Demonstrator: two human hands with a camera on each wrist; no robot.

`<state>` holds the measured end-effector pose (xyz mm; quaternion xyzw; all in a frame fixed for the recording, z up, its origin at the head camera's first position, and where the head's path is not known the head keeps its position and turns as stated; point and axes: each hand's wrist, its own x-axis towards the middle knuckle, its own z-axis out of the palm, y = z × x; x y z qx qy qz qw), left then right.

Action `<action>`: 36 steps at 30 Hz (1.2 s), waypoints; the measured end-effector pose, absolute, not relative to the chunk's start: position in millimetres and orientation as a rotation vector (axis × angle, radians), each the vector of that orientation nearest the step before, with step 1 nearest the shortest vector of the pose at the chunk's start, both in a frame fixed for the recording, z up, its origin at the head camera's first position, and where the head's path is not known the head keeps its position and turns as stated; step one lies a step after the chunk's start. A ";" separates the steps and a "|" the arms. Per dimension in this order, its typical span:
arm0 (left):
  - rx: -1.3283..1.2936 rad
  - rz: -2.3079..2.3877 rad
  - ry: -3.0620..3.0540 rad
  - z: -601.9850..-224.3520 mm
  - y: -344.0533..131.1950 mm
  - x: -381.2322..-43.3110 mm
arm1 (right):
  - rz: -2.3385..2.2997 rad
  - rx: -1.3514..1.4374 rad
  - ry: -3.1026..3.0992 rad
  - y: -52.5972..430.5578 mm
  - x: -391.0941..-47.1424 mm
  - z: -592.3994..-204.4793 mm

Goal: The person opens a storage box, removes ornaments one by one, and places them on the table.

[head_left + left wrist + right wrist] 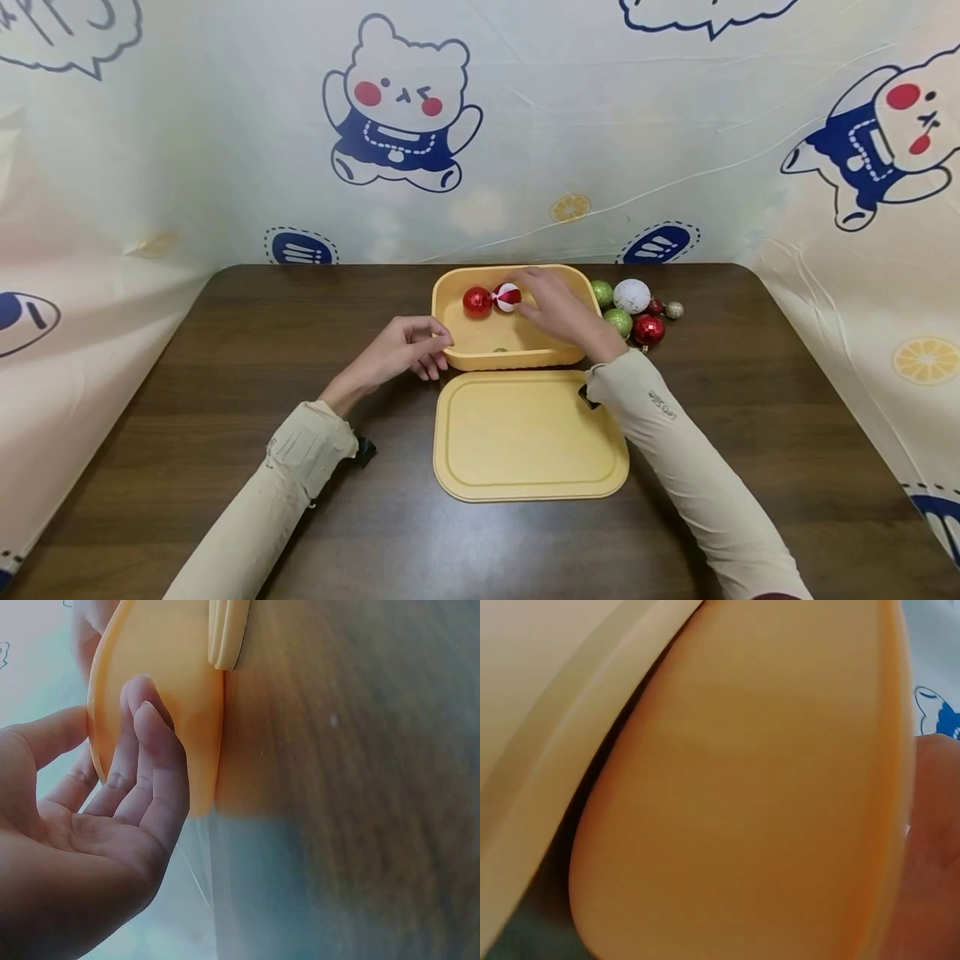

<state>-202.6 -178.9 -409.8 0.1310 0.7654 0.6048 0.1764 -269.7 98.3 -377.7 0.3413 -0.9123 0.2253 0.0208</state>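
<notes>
A yellow box [510, 360] stands lidless on the table, with a shiny red ball ornament [477, 302] and a red-and-white striped candy ornament [507, 297] inside. My left hand [405, 346] pinches the box's left rim; in the left wrist view its thumb meets the edge and several fingers lie along the outer wall. Reaching over the right side into the box, my right hand [557, 307] has thumb and fingers curled about the striped ornament. The box wall [735, 787] hides those fingertips in the right wrist view. A small piece [501, 350] shows low at the front wall.
The yellow lid [531, 437] lies flat in front of the box, under the right wrist. Right of the box sit several ornaments: a white ball [632, 296], a green ball [618, 322], a red ball [648, 330] and a small gold ball [674, 310]. A printed curtain [510, 167] hangs behind the table.
</notes>
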 end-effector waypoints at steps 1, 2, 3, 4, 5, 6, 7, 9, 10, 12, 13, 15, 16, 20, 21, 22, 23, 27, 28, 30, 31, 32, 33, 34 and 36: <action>0.369 1.711 2.168 -409.7 -178.9 -202.5 | 0.688 1.072 -2.835 96.1 -270.7 -379.6; 0.369 1.710 2.169 -409.7 -178.9 -202.4 | 0.676 1.085 -2.839 94.2 -271.6 -381.5; 0.368 1.710 2.167 -409.5 -178.9 -202.3 | 0.668 1.095 -2.844 92.4 -272.4 -383.2; 0.367 1.709 2.166 -409.4 -178.9 -202.1 | 0.660 1.096 -2.850 90.8 -272.8 -384.7; 0.367 1.709 2.165 -409.2 -179.0 -202.1 | 0.650 1.097 -2.856 89.3 -273.4 -386.3; 0.367 1.709 2.164 -409.1 -179.1 -202.1 | 0.643 1.096 -2.861 88.1 -273.8 -387.7; 0.367 1.707 2.164 -409.0 -178.9 -202.2 | 0.641 1.085 -2.870 87.7 -274.1 -389.1; 0.372 1.706 2.166 -409.0 -178.6 -202.6 | 0.657 1.046 -2.890 87.1 -274.1 -391.2; 0.372 1.707 2.168 -408.8 -178.6 -202.6 | 0.668 1.024 -2.899 87.0 -274.1 -392.4; 0.373 1.706 2.172 -408.7 -178.7 -202.9 | 0.709 0.975 -2.914 87.1 -273.7 -394.8; 0.373 1.705 2.174 -408.4 -178.7 -202.7 | 0.734 0.954 -2.919 87.2 -273.5 -396.5; 0.373 1.701 2.174 -408.6 -178.7 -202.8 | 0.780 0.939 -2.915 87.0 -273.3 -399.6; 0.372 1.699 2.173 -408.7 -178.7 -202.8 | 0.802 0.934 -2.915 87.0 -273.1 -401.1; 0.374 1.697 2.175 -409.5 -178.9 -202.9 | 0.867 0.903 -2.910 87.5 -271.2 -404.0; 0.375 1.699 2.176 -409.5 -179.1 -202.9 | 0.878 0.887 -2.912 88.1 -270.4 -404.0; 0.375 1.701 2.178 -409.4 -179.3 -202.7 | 0.881 0.872 -2.912 88.9 -269.3 -403.7; 0.376 1.703 2.177 -409.2 -179.6 -202.4 | 0.888 0.863 -2.910 89.9 -268.0 -403.2; 0.375 1.716 2.176 -409.0 -180.7 -201.5 | 0.928 0.843 -2.884 95.9 -263.1 -400.6; 0.375 1.720 2.175 -409.0 -180.8 -201.3 | 0.941 0.843 -2.869 97.7 -261.8 -399.8; 0.374 1.724 2.175 -408.8 -180.7 -201.0 | 0.956 0.837 -2.835 102.1 -259.8 -398.9; 0.376 1.723 2.175 -408.8 -180.5 -200.9 | 0.961 0.828 -2.819 104.5 -259.0 -398.7; 0.377 1.720 2.174 -408.8 -180.2 -201.1 | 0.959 0.818 -2.805 106.9 -258.0 -398.5; 0.378 1.718 2.173 -408.7 -179.9 -201.1 | 0.960 0.811 -2.793 109.1 -257.2 -398.4; 0.379 1.715 2.172 -408.7 -179.5 -201.3 | 0.960 0.811 -2.778 111.0 -256.7 -398.5; 0.378 1.711 2.173 -408.7 -179.0 -201.8 | 0.960 0.815 -2.754 114.1 -256.0 -398.3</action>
